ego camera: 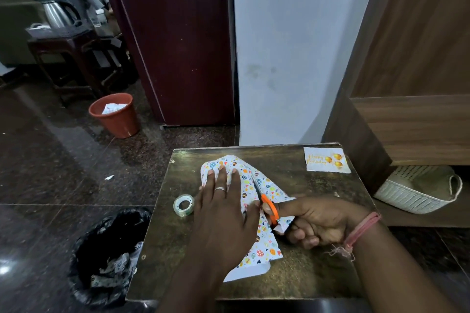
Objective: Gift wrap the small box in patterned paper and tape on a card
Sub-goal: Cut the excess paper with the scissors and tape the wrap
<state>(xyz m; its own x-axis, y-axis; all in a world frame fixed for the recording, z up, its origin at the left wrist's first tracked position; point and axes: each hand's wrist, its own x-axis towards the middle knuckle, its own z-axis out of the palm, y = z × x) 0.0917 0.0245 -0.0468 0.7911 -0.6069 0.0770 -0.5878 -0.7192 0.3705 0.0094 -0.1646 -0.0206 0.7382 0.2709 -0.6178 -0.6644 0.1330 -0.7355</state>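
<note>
Nearest, the right hand (315,221) is gripping orange-handled scissors (267,204), blades pointing away along the patterned paper (262,236), apparently trimming it to size. The left hand (223,201) is lying flat, fingers straight, pressing the paper down over a raised bulk, probably the small box, hidden from view, so the sheet stays put. The tape roll (183,205) is sitting just beside that hand, within reach. Farther off, the card (326,160) is waiting at the tabletop's (305,274) far corner, clear of the cutting.

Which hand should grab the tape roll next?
Probably the left hand: it lies flat on the patterned paper, right beside the tape roll. The right hand is busy holding the orange scissors.
</note>
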